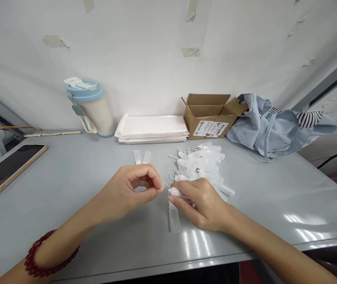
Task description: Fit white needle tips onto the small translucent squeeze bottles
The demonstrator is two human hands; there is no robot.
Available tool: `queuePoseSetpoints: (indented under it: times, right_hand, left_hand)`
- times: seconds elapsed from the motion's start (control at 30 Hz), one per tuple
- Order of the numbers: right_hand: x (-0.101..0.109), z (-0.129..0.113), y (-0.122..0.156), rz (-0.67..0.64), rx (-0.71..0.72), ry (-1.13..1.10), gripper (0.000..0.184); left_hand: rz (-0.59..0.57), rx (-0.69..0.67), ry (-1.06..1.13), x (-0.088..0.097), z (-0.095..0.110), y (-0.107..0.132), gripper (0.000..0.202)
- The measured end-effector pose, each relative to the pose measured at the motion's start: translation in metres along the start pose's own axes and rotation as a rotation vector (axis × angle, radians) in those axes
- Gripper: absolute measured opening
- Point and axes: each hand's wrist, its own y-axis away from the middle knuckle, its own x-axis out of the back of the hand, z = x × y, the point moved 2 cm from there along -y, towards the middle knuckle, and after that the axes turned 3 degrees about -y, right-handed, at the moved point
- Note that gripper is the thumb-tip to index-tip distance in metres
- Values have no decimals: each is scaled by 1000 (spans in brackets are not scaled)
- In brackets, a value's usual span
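Note:
A small translucent plastic dropper bottle (174, 191) is held on its side by my right hand (205, 203), its white nozzle pointing left. Thumb and forefinger of my left hand (134, 191) are pinched at a thin, needle-like piece at the nozzle's end; its exact kind is too small to tell. Another clear bottle (174, 221) lies on the table just below the right fingertips. Beyond the right hand is a heap of similar bottles (201, 161), several with thin white tails. Two more small bottles (146, 157) lie behind the left hand, partly hidden by it.
Along the wall stand a blue-lidded tumbler (99, 114), a stack of white packets (153, 128), an open cardboard box (210, 124) and a light blue cloth bag (275, 130). A phone (8, 167) lies at the left on the grey table (121, 252).

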Motion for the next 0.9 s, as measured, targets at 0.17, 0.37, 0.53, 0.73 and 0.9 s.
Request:
queuePoseSetpoints:
  times: [0.17, 0.37, 0.53, 0.73, 0.9]
  right_hand:
    - [-2, -1, 2, 18, 28, 29, 25]
    - [-2, -2, 1, 18, 54, 62, 27]
    - [-3, -2, 1, 15, 68, 94, 28]
    - [-5, -1, 2, 17, 92, 139, 31]
    - [-5, -1, 1, 96, 122, 212, 30]
  left_hand:
    - [-14, 4, 4, -2, -3, 0, 10]
    - [-38, 56, 29, -4, -2, 0, 11]
    - [-45, 55, 30, -6, -1, -1, 12]
    - [-51, 65, 43, -8, -6, -2, 11]
    - [-79, 175, 154, 0, -10, -6, 8]
